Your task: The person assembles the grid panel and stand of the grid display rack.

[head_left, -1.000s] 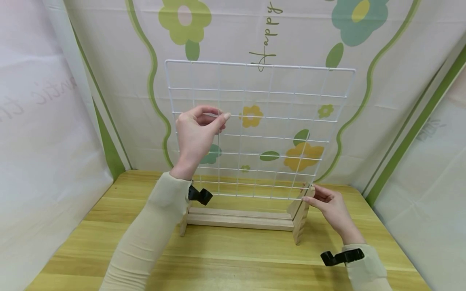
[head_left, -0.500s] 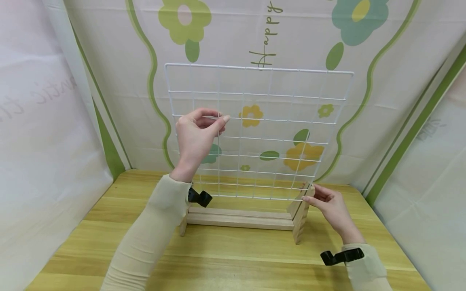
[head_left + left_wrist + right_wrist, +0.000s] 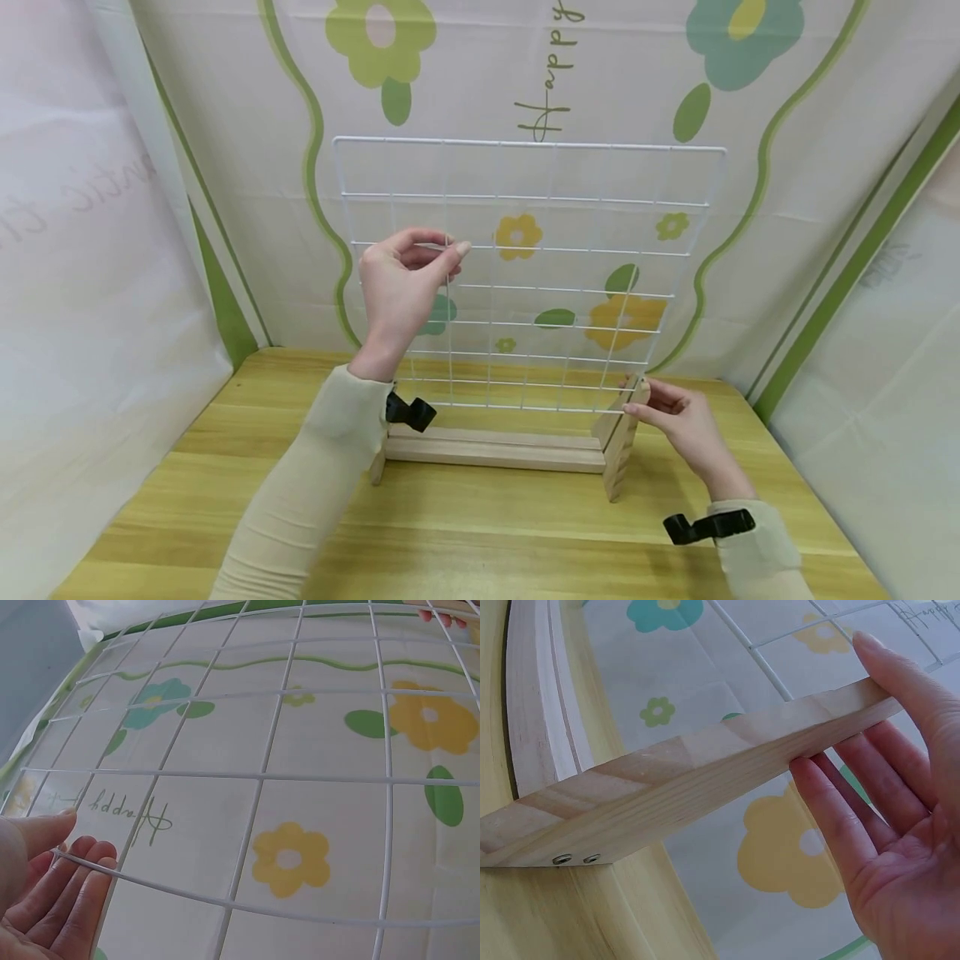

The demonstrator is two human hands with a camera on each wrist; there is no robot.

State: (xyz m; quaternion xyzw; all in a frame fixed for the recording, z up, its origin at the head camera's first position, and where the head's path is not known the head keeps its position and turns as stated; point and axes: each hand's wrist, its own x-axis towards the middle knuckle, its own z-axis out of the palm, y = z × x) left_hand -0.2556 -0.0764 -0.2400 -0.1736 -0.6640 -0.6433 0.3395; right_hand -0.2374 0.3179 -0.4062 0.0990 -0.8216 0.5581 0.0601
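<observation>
A white wire grid panel leans upright over a pale wooden stand. With thumb and fingers my left hand pinches one of its wires, left of the middle; the left wrist view shows the grid large, with that hand at the lower left. My right hand grips the top of the stand's right side piece, right by the grid's lower right corner. In the right wrist view the thumb lies over the side piece, fingers under it. My left forearm partly hides the stand's left side.
The stand is on a wood-grain table. Behind it hangs a white cloth backdrop with printed flowers, and further cloth walls close in the sides. Two screw heads show low on the side piece.
The grid's top edge has dropped a little and tipped, and my left hand has moved slightly down with it. My right hand stays at the stand's side piece.
</observation>
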